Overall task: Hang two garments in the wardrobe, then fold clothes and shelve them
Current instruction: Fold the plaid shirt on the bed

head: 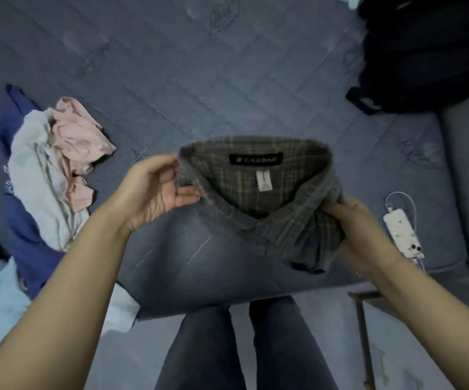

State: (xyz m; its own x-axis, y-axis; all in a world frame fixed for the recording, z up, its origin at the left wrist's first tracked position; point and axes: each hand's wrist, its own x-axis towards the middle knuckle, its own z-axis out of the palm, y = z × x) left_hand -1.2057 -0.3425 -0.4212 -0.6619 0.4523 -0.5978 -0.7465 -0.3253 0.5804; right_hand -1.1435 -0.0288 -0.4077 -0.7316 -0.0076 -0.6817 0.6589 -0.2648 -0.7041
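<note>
Both hands (154, 187) (360, 232) raised — gripping plaid shirt (258, 192)

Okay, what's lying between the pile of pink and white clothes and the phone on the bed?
In the head view, the plaid shirt, held by the left hand and right hand, above folded grey jeans.

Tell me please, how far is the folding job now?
Done: grey jeans look folded flat on the bed. The wardrobe is out of view, so the hanging cannot be judged. In hand: the left hand and right hand hold a folded plaid shirt above the jeans. Left: the loose pile of pink, white and blue clothes, then shelving.
</note>
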